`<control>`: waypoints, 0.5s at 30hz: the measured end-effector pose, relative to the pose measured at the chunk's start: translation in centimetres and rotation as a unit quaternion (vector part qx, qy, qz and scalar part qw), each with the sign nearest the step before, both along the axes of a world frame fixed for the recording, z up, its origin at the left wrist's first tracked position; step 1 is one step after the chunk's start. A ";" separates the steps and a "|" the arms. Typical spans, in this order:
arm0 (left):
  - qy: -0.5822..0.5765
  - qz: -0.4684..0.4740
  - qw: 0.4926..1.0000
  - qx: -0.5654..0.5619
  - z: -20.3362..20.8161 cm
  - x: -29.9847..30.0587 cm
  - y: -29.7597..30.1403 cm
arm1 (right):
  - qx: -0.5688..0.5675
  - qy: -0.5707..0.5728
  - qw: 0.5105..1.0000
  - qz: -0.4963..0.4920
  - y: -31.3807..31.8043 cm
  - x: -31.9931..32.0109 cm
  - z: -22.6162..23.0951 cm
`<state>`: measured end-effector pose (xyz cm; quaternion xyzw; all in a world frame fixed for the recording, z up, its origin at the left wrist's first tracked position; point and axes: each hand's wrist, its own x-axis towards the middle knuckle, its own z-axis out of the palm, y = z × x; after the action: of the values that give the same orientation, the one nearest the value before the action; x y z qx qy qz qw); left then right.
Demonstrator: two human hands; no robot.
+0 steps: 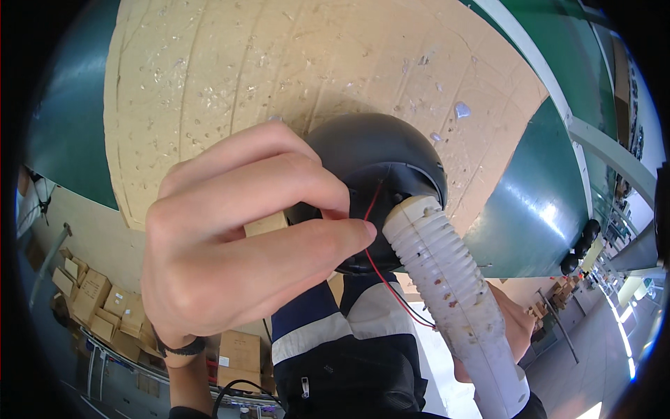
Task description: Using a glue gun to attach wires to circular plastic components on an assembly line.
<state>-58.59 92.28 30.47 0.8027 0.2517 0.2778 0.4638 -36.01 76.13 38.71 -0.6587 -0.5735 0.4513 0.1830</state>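
"Two grips at work: what are they doing?"

"My left grip (213, 269) pinches a thin red wire (374, 198) between thumb and forefinger, just in front of the black round housing (377, 138)."

"Where does that wire run?"

"Out of the housing's opening, past my fingertips, then below the housing, beside a black wire (406, 308)."

"And the other grip?"

"My right grip (518, 321) is wrapped around a white ribbed tool (453, 290) and partly hidden behind it. Its upper end sits at the housing's right side; whether they touch, I cannot tell."

"What lies beyond the housing?"

"A cardboard sheet (209, 77) on the green worktop (527, 202), dotted with shiny flecks (462, 109)."
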 end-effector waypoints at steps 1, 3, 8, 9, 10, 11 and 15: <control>-0.001 0.001 1.000 0.000 0.0 0.0 0.0 | 0.000 0.000 1.000 0.000 -0.2 0.0 -0.2; -0.001 -0.001 1.000 -0.001 0.1 -0.1 0.0 | 0.063 0.040 0.997 -0.025 -0.9 0.1 -1.1; -0.004 -0.004 1.000 0.001 -0.1 -0.2 -0.1 | 0.048 0.049 0.998 -0.012 -0.6 0.2 -0.9; -0.007 -0.005 1.000 0.002 -0.1 -0.3 0.0 | 0.008 0.005 1.000 -0.014 -0.4 -0.2 -0.2; -0.011 -0.006 1.000 0.004 -0.1 -0.4 0.1 | 0.008 0.004 1.000 -0.013 -0.4 -0.4 0.2; -0.013 -0.005 1.000 0.004 -0.1 -0.4 0.2 | -0.003 -0.045 0.999 -0.008 -0.4 -0.7 0.6; 0.000 -0.026 1.000 0.014 -0.2 -0.5 0.8 | -0.073 -0.096 0.993 0.004 -0.6 -0.7 1.0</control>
<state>-59.07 93.03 30.29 0.8158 0.2266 0.2687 0.4592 -36.70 75.50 39.71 -0.7082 -0.5570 0.4271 0.0764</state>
